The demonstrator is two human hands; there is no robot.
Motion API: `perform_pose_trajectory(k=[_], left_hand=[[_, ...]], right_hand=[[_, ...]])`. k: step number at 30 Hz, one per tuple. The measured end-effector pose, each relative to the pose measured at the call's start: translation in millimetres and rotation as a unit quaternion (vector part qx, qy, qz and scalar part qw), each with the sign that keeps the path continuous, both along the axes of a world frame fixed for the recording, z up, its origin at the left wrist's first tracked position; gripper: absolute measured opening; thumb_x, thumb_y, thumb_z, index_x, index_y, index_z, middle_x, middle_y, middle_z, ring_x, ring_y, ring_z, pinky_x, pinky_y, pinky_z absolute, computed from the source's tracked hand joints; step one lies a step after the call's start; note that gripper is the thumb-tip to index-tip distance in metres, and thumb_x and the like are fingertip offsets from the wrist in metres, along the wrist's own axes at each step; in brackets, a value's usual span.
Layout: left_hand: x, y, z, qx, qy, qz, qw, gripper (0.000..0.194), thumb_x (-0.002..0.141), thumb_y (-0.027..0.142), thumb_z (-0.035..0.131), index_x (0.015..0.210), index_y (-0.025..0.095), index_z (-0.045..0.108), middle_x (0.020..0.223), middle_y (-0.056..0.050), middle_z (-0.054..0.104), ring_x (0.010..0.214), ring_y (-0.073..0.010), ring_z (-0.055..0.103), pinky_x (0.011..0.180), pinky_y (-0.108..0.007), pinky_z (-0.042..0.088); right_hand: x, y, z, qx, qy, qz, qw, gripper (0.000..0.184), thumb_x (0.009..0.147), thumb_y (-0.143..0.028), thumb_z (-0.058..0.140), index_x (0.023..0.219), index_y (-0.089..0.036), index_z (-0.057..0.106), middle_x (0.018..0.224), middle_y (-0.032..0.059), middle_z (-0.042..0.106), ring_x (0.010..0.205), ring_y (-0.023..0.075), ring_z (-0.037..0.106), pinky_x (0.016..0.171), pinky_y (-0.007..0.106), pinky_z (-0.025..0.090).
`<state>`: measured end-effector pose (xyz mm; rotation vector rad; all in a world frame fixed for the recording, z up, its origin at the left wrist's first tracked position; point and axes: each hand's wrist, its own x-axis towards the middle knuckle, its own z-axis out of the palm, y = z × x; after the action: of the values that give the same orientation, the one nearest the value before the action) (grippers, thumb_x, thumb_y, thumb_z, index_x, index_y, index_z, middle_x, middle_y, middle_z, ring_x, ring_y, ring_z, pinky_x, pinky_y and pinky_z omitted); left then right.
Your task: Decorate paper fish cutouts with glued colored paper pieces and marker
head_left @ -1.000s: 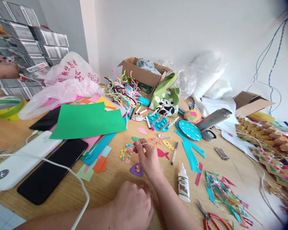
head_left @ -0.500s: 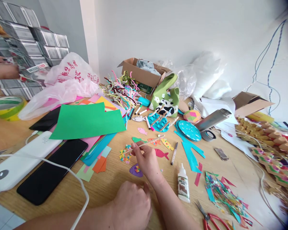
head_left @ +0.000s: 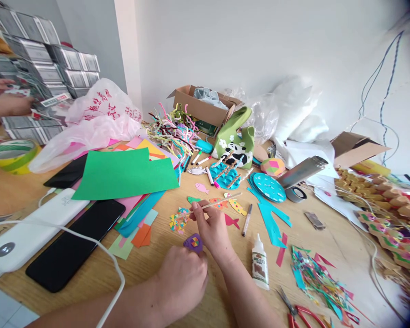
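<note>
My right hand (head_left: 210, 230) pinches a thin wooden stick (head_left: 222, 202) that slants up to the right above several small paper fish (head_left: 231, 221) on the wooden table (head_left: 164, 264). My left hand (head_left: 182, 280) is closed near the table's front edge, its fingertips touching a purple paper fish (head_left: 193, 242) with a coloured patch. A multicoloured paper cut-out (head_left: 178, 220) lies just left of my right hand. A white glue bottle (head_left: 260, 264) stands to the right of my right forearm.
Green and coloured paper sheets (head_left: 123, 175), a black phone (head_left: 73, 250) and a white power bank (head_left: 34, 230) with cable lie left. Pipe cleaners (head_left: 172, 130), a cardboard box (head_left: 203, 107), a panda bag (head_left: 235, 143), markers, paper scraps (head_left: 314, 278) and red-handled scissors (head_left: 302, 314) lie around. Another person's hands (head_left: 3, 98) work far left.
My left hand has moved forward to the purple fish and now touches it. My right hand keeps the stick, tilting it slightly.
</note>
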<state>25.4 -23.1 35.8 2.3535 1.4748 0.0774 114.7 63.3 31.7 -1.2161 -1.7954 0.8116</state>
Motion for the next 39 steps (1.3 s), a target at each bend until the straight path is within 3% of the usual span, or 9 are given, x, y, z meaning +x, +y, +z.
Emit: perform_pose_trajectory(k=[6,17,27,39], left_hand=[[4,-2,-1.9,-0.022,-0.002,-0.03,0.999,0.02,0.086,0.01,0.049,0.091,0.013,0.069,0.081,-0.011,0.074,0.072,-0.0249,0.071,0.06,-0.032,0.05],[3,-2,0.3,-0.023,-0.012,-0.031,0.999,0.021,0.084,0.009,0.05,0.084,0.014,0.07,0.077,-0.011,0.073,0.07,-0.0233,0.071,0.058,-0.031,0.048],[2,-1,1.8,-0.028,-0.001,-0.037,0.999,0.023,0.085,0.009,0.047,0.092,0.012,0.069,0.079,-0.012,0.073,0.07,-0.0257,0.071,0.057,-0.032,0.047],[4,-6,-0.2,-0.032,0.0,-0.046,0.998,0.024,0.086,0.009,0.046,0.092,0.013,0.069,0.077,-0.012,0.073,0.069,-0.0262,0.071,0.059,-0.034,0.05]], right_hand=[[-3,-2,-2.9,0.051,-0.045,0.034,0.997,0.039,0.1,-0.038,0.046,0.068,-0.022,0.061,0.075,0.0051,0.073,0.066,0.017,0.068,0.065,0.025,0.049],[-6,-3,-14.0,0.077,-0.089,0.055,0.992,0.04,0.102,-0.034,0.043,0.07,-0.02,0.063,0.082,0.0084,0.075,0.073,0.0188,0.069,0.069,0.028,0.051],[-3,-1,-7.2,0.039,-0.025,0.001,0.999,0.04,0.1,-0.04,0.044,0.068,-0.021,0.06,0.071,0.0051,0.071,0.064,0.017,0.068,0.06,0.025,0.047],[-6,-4,-10.4,0.041,-0.054,0.045,0.997,0.036,0.1,-0.033,0.044,0.07,-0.021,0.06,0.082,0.0065,0.074,0.069,0.0172,0.068,0.067,0.027,0.048]])
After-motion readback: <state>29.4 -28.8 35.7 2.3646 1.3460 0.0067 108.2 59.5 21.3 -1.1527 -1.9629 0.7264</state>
